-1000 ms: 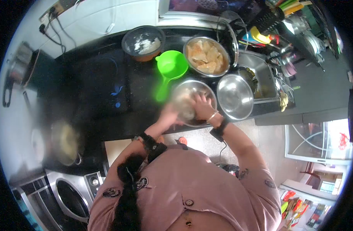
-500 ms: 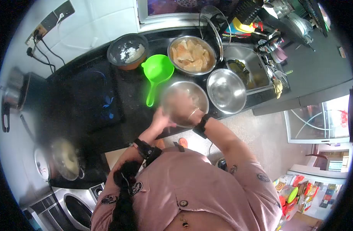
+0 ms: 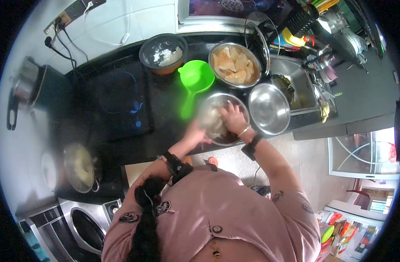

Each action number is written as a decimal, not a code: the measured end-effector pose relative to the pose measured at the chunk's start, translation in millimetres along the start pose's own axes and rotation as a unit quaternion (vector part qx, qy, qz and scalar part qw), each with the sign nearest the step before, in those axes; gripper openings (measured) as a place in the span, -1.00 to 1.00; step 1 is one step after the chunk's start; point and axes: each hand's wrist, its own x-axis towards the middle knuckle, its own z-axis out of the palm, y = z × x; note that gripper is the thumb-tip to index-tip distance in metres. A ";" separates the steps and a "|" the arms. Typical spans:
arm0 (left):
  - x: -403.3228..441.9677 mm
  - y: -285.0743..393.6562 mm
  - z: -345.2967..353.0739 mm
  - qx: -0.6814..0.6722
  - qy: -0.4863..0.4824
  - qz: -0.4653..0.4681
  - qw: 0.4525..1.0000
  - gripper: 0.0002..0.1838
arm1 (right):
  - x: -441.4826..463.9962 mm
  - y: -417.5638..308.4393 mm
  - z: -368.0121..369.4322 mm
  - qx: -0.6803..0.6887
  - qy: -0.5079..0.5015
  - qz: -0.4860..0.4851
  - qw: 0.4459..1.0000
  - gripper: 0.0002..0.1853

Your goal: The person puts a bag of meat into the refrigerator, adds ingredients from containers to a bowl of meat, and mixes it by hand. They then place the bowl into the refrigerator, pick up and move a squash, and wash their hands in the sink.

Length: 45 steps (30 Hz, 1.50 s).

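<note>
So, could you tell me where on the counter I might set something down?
The black counter between the green ladle and the blue-marked panel looks bare, and so does the panel itself. From the ladle to the sink it is crowded with metal bowls.

Blk plugs (image 3: 48, 42) & white cable (image 3: 125, 38) nr wall sockets (image 3: 74, 10)

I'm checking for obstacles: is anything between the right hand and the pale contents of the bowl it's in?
Nothing visible is: the right hand is inside the metal bowl. The green scoop lies beside it, clear of the arm.
</note>
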 end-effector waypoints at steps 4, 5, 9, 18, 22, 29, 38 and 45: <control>0.2 -1.1 0.2 -0.002 -0.003 0.009 1.000 -0.75 | 32.4 27.1 7.9 0.220 -0.056 0.069 0.972 -0.35; 1.1 -0.9 -0.2 -0.002 -0.004 0.007 1.000 -0.75 | 35.2 24.7 3.0 0.303 -0.089 0.095 0.944 -0.34; 2.0 -2.4 -0.7 -0.005 -0.004 0.003 1.000 -0.75 | 29.5 -16.2 9.7 0.272 -0.029 0.020 0.962 -0.18; -3.6 -5.0 -1.8 -0.034 0.017 0.029 0.999 -0.80 | -21.2 -10.9 -1.4 0.052 -0.013 -0.238 0.970 -0.66; -7.2 -2.4 -2.5 -0.017 0.003 0.034 0.999 -0.79 | -17.3 3.4 -21.9 -0.002 -0.012 -0.012 1.000 -0.53; -5.4 -5.1 -2.3 -0.048 -0.009 0.027 0.998 -0.76 | 7.3 -7.3 22.9 0.292 -0.011 -0.048 0.955 -0.28; 14.8 -27.8 -6.6 -0.039 0.041 0.016 0.998 -0.74 | 32.5 -0.3 -4.8 0.278 -0.072 0.048 0.957 -0.11; 12.3 -30.6 -9.7 -0.036 0.043 0.010 0.998 -0.76 | 16.2 -40.4 24.1 0.175 -0.101 -0.188 0.961 -0.20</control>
